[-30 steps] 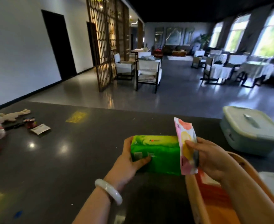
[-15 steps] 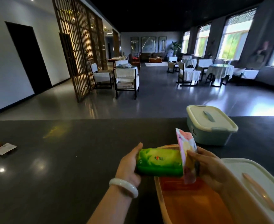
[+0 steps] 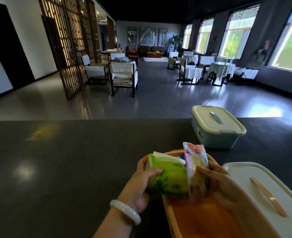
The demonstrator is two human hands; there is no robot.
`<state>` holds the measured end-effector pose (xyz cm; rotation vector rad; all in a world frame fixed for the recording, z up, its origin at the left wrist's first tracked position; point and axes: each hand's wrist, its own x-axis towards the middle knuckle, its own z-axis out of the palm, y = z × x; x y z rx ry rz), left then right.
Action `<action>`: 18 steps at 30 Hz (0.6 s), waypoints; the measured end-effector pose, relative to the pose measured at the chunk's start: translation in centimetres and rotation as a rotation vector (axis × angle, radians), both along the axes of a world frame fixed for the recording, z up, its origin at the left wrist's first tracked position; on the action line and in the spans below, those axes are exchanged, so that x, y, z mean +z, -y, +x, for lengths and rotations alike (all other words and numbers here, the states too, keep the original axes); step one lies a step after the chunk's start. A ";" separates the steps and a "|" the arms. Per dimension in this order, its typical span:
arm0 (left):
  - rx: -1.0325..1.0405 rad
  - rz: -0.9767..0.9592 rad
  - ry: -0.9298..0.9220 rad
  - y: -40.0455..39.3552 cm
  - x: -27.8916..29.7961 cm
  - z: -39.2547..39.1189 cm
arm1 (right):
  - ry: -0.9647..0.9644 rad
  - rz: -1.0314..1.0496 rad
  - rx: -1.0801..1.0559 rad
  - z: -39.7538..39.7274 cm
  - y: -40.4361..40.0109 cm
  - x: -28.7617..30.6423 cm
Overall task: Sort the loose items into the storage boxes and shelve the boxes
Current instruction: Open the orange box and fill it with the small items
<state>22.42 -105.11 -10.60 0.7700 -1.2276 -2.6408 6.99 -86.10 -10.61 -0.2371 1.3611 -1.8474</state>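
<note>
The left hand (image 3: 140,182) holds a green pack (image 3: 169,177) by its left end, thumb on top & fingers curled round the back. A white bracelet (image 3: 125,211) sits on that wrist. The right hand (image 3: 217,182) pinches a pink and yellow packet (image 3: 196,167), thumb pressed on the front, packet standing upright & touching the green pack's right end. Both things hang over the far end of the orange box (image 3: 207,222), which is open, w/ the green pack tilted, its near edge low by the box rim. Can't tell if it touches the box floor.

Just right of the orange box lies a white lid (image 3: 255,189) w/ an orange handle, flat on the dark counter (image 3: 64,169). Farther back on the right stands a blue box (image 3: 215,134), lid shut. It's apart from the orange box. Past the counter is a big room w/ chairs & tables.
</note>
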 end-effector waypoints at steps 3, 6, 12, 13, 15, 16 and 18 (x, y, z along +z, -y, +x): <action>0.021 -0.031 -0.030 -0.4 -0.1 -0.3 | 0.003 -0.027 -0.012 -0.6 0.2 -0.3; 0.039 -0.033 -0.040 -1.0 -0.1 -0.5 | -0.005 -0.047 0.002 -1.6 0.1 -0.2; 0.072 -0.020 -0.032 -3.7 0.0 -1.6 | -0.044 -0.045 0.139 -3.7 -1.4 0.9; 0.099 -0.039 -0.014 -4.3 0.0 -1.9 | -0.058 -0.034 0.154 -3.9 -1.7 1.1; 0.164 -0.093 0.032 -5.5 -0.2 -2.3 | -0.076 -0.005 0.162 -4.4 -2.4 1.5; 0.184 -0.119 0.049 -6.1 -0.3 -2.5 | -0.075 0.004 0.150 -4.8 -2.8 1.7; 0.194 -0.150 0.066 -7.3 -0.4 -2.4 | -0.058 0.030 0.078 -5.8 -3.7 2.0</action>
